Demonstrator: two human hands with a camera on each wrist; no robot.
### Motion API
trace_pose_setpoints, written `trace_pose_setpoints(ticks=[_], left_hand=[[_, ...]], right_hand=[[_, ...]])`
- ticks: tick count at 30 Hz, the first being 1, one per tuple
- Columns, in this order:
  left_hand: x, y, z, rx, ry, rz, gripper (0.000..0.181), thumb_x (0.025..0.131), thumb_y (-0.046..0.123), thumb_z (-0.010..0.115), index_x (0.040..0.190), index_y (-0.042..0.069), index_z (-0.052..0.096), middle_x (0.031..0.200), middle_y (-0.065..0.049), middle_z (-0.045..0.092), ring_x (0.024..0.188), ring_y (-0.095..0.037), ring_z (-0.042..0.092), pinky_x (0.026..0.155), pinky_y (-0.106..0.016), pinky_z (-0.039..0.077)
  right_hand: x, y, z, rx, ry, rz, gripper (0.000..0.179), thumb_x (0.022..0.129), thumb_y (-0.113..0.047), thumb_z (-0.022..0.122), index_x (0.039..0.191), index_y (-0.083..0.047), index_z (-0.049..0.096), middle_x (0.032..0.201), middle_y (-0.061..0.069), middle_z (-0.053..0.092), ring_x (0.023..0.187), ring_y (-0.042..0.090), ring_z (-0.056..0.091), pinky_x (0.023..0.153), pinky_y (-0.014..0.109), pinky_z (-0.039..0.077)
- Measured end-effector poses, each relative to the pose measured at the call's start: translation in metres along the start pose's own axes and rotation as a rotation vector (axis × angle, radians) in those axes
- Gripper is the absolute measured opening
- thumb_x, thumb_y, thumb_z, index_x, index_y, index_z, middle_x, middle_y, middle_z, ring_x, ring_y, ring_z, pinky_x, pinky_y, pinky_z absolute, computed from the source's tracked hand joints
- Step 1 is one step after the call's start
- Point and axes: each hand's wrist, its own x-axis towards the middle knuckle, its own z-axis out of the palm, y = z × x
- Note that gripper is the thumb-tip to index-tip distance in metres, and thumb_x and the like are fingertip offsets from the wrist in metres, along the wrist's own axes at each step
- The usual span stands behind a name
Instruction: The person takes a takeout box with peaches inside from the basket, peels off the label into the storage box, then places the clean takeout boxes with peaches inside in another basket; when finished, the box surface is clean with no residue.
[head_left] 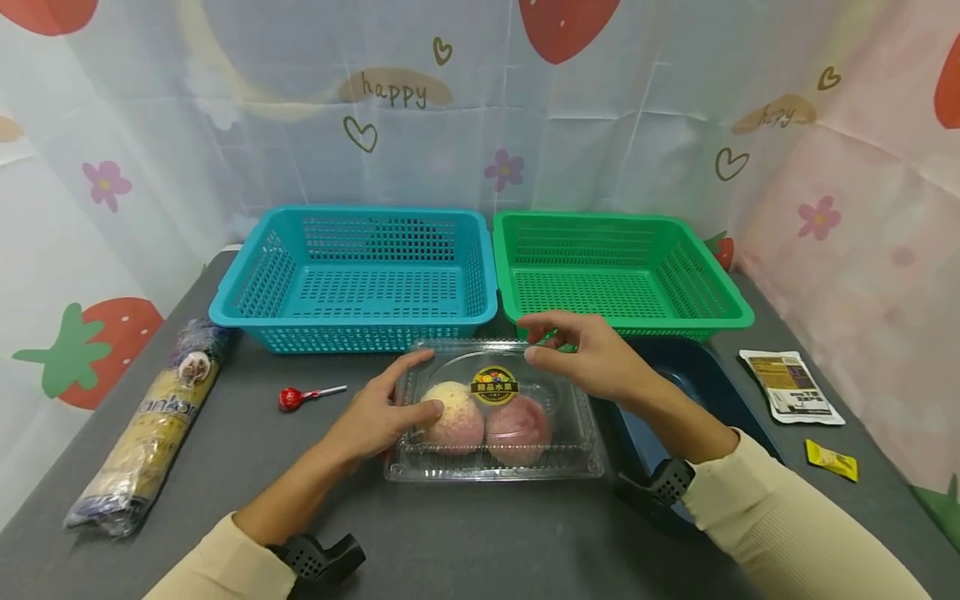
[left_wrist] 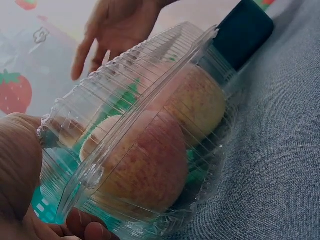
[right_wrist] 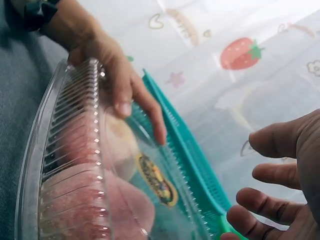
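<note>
A clear plastic clamshell box (head_left: 577, 450) with a round black-and-yellow label lies on the table in front of me. Through its lid show two peaches, a pale yellow-pink one (head_left: 453, 421) and a pinker one (head_left: 519, 429). My left hand (head_left: 378, 412) grips the box's left side, thumb on the lid; the left wrist view has its fingertips (left_wrist: 90, 227) curled at the lower edge. Above the right back corner hovers my right hand (head_left: 592, 354), its fingers loosely bent. In the right wrist view that hand (right_wrist: 285, 185) is apart from the box and holds nothing.
Behind stand a blue basket (head_left: 352, 322) and a green basket (head_left: 637, 323). A dark blue tray (head_left: 738, 417) lies under my right forearm. A long wrapped food pack (head_left: 153, 417) and a red lollipop (head_left: 291, 399) lie left; a white-brown pouch (head_left: 791, 387) and yellow packet (head_left: 831, 460) lie right.
</note>
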Motion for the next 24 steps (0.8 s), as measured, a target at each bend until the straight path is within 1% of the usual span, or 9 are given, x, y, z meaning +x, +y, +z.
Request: trace_pose_setpoints(ticks=[2,4,6,7,9,14,15,20,24], left_hand=[[0.0,0.001,0.0,-0.001,-0.002,0.003,0.071,0.085,0.037,0.07,0.147,0.029,0.038,0.102,-0.014,0.045,0.078,-0.026,0.045,0.059,-0.034,0.036],[0.0,0.001,-0.001,-0.011,-0.008,0.003,0.071,0.085,0.036,0.071,0.147,0.029,0.038,0.092,-0.013,0.047,0.07,-0.024,0.045,0.055,-0.033,0.036],[-0.001,0.002,-0.001,-0.021,-0.013,0.002,0.071,0.085,0.035,0.071,0.147,0.029,0.038,0.079,-0.01,0.045,0.06,-0.021,0.043,0.049,-0.031,0.034],[-0.001,0.002,-0.001,-0.028,-0.016,0.001,0.072,0.085,0.035,0.071,0.147,0.029,0.038,0.075,-0.009,0.044,0.057,-0.02,0.042,0.046,-0.03,0.033],[-0.001,0.003,-0.001,-0.039,-0.022,-0.002,0.072,0.085,0.035,0.072,0.148,0.028,0.037,0.069,-0.007,0.043,0.051,-0.018,0.04,0.042,-0.03,0.032],[-0.001,0.003,-0.001,-0.048,-0.031,-0.002,0.073,0.085,0.034,0.071,0.148,0.027,0.036,0.068,-0.007,0.043,0.05,-0.018,0.04,0.041,-0.03,0.032],[-0.001,0.002,-0.001,-0.048,-0.032,-0.002,0.073,0.085,0.034,0.071,0.148,0.027,0.036,0.067,-0.007,0.043,0.05,-0.018,0.04,0.041,-0.029,0.032],[0.001,0.0,-0.001,-0.056,-0.028,-0.001,0.072,0.084,0.033,0.072,0.147,0.029,0.037,0.064,-0.006,0.043,0.048,-0.016,0.039,0.04,-0.028,0.033],[0.002,-0.001,-0.001,-0.061,-0.022,0.014,0.072,0.084,0.033,0.073,0.147,0.029,0.038,0.063,-0.004,0.042,0.047,-0.015,0.039,0.041,-0.028,0.033]], right_hand=[[0.004,0.003,0.003,-0.004,-0.008,-0.003,0.041,0.094,-0.019,0.064,0.133,-0.007,0.058,0.115,0.012,0.059,0.097,0.025,0.057,0.076,0.041,0.05],[0.008,0.005,0.006,-0.006,-0.022,-0.007,0.039,0.093,-0.017,0.064,0.131,-0.005,0.059,0.115,0.013,0.06,0.096,0.025,0.058,0.075,0.04,0.05],[0.012,0.008,0.01,-0.015,-0.041,-0.01,0.037,0.093,-0.015,0.064,0.128,-0.003,0.061,0.117,0.014,0.06,0.094,0.024,0.058,0.074,0.039,0.05],[0.014,0.009,0.012,-0.015,-0.049,-0.011,0.036,0.093,-0.014,0.064,0.127,-0.001,0.061,0.119,0.015,0.061,0.093,0.024,0.059,0.074,0.039,0.05],[0.016,0.011,0.015,-0.03,-0.058,-0.006,0.034,0.092,-0.012,0.065,0.125,-0.001,0.063,0.119,0.013,0.062,0.091,0.023,0.059,0.072,0.038,0.05],[0.021,0.011,0.022,-0.091,-0.057,0.007,0.03,0.092,-0.01,0.064,0.121,-0.002,0.066,0.116,0.006,0.064,0.086,0.02,0.057,0.067,0.035,0.048],[0.022,0.011,0.024,-0.104,-0.056,0.007,0.029,0.092,-0.009,0.064,0.121,-0.002,0.067,0.115,0.007,0.064,0.084,0.02,0.056,0.065,0.034,0.047],[0.025,0.011,0.03,-0.179,-0.033,0.031,0.026,0.091,-0.007,0.064,0.116,-0.001,0.069,0.104,0.007,0.066,0.07,0.018,0.052,0.058,0.031,0.044],[0.028,0.012,0.036,-0.223,-0.001,0.059,0.023,0.09,-0.006,0.063,0.111,-0.001,0.071,0.094,0.004,0.067,0.064,0.014,0.051,0.056,0.029,0.043]])
